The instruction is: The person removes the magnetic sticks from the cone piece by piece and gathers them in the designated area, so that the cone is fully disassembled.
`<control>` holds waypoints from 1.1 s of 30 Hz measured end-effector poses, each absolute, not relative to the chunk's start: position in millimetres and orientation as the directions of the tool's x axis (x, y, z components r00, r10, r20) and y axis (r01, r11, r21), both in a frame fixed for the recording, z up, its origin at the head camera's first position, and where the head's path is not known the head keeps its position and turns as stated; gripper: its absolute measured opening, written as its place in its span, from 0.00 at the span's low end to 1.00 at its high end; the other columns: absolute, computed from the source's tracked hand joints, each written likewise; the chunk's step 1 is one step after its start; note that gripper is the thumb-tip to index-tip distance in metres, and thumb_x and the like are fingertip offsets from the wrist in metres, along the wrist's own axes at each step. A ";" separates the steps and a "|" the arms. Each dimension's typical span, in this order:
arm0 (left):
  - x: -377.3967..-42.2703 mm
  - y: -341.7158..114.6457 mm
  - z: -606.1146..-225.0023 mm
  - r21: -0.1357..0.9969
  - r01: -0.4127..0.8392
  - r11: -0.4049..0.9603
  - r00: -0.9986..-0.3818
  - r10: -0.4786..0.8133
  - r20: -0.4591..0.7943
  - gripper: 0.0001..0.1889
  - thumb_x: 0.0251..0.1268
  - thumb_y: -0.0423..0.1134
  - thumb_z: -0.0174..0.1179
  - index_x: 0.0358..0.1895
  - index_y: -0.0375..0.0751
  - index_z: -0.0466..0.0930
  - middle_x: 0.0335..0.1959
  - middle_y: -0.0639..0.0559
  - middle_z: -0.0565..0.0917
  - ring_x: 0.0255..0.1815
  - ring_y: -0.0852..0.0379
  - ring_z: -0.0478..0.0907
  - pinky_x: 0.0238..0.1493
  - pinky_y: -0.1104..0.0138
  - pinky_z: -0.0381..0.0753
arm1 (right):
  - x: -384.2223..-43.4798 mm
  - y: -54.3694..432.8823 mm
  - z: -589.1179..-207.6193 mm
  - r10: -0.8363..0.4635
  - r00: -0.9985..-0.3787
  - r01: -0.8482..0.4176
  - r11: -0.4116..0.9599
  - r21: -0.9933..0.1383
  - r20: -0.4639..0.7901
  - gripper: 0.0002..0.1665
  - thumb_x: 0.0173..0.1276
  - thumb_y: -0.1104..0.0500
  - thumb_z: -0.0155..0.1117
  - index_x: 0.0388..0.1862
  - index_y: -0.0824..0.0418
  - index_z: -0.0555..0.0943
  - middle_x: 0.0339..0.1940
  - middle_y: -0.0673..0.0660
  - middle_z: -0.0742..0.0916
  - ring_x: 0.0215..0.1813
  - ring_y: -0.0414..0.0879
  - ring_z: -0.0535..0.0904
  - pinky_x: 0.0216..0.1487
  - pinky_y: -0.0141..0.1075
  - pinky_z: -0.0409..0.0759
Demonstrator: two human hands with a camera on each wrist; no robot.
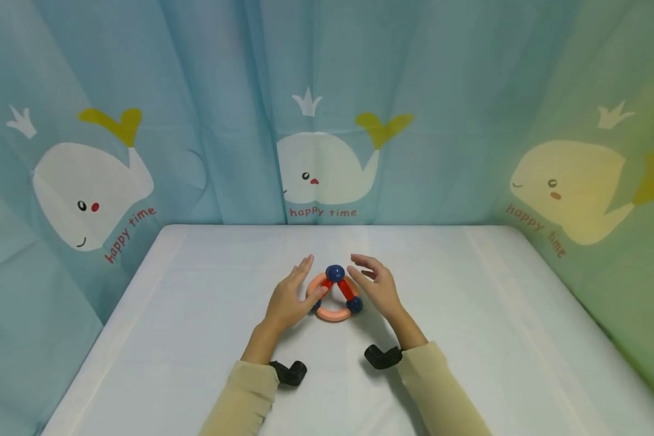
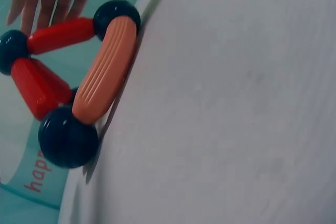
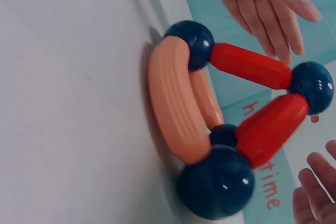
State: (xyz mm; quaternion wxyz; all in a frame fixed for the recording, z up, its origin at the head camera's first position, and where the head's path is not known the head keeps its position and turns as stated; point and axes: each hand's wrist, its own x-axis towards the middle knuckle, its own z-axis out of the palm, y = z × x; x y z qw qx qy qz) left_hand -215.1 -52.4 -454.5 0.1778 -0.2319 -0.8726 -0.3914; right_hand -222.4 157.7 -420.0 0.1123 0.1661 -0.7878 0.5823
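On the table stands a toy built of magnetic sticks and balls. Its curved orange sticks (image 1: 333, 315) form a ring at the base, joined by dark blue balls (image 3: 216, 182). Red sticks (image 3: 273, 129) slope up from the ring to one blue ball (image 1: 335, 273) at the top. My left hand (image 1: 289, 300) is on the left side, fingers extended, its thumb overlapping a red stick in the head view; contact is unclear. To the right, my right hand (image 1: 378, 287) hovers apart from the toy with loosely bent fingers, holding nothing. The right wrist view shows both hands around the toy.
A white cloth covers the table (image 1: 169, 339). Behind it and at the sides hangs a blue-green curtain (image 1: 447, 121) printed with whales. Black wrist cameras (image 1: 383, 357) sit at both cuffs, low over the cloth.
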 end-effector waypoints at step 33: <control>-210.7 -25.2 -471.4 0.545 0.626 0.558 -0.723 0.153 0.674 0.21 0.51 0.38 0.68 0.49 0.33 0.81 0.42 0.44 0.83 0.39 0.52 0.82 0.36 0.63 0.81 | -205.9 139.7 -410.8 -0.249 -0.901 -0.402 0.170 -0.899 0.356 0.20 0.61 0.70 0.60 0.52 0.78 0.74 0.50 0.71 0.79 0.53 0.63 0.74 0.58 0.55 0.66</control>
